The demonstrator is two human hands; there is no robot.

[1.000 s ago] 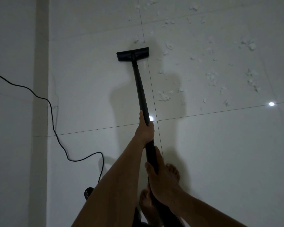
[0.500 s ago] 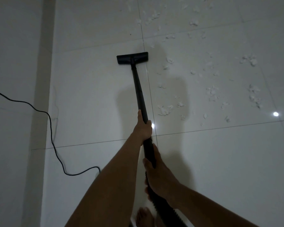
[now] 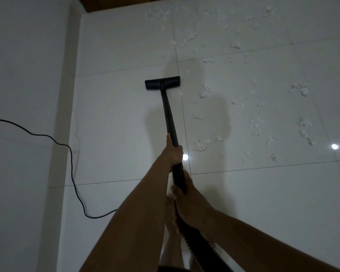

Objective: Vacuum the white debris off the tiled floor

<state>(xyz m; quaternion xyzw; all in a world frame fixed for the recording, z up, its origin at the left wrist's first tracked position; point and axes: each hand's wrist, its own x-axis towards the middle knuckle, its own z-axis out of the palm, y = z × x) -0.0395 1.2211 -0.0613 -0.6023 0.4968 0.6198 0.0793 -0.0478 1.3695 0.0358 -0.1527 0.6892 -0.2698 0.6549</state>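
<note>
Floor head (image 3: 162, 83): flat on the tiled floor (image 3: 116, 118), upper centre of the frame, just left of a vertical grout line (image 3: 182, 107).
Wand (image 3: 168, 112): long axis runs from lower centre up to the head, leaning slightly left toward the top; the working end points to the top of the frame, and the head's bar lies crosswise.
Left hand (image 3: 173, 152): wrapped around the wand at mid-frame, thumb along the shaft.
Right hand (image 3: 190, 205): closed around the wand's lower end, where the ribbed hose (image 3: 200, 250) begins.
White debris (image 3: 255, 124): scattered over the right and upper right; nearest flakes lie near the head's right end.
Progress (judged): the tile under and left of the head looks clean; most debris is not yet collected.
Power cord (image 3: 73, 169): trails along the left.
</note>
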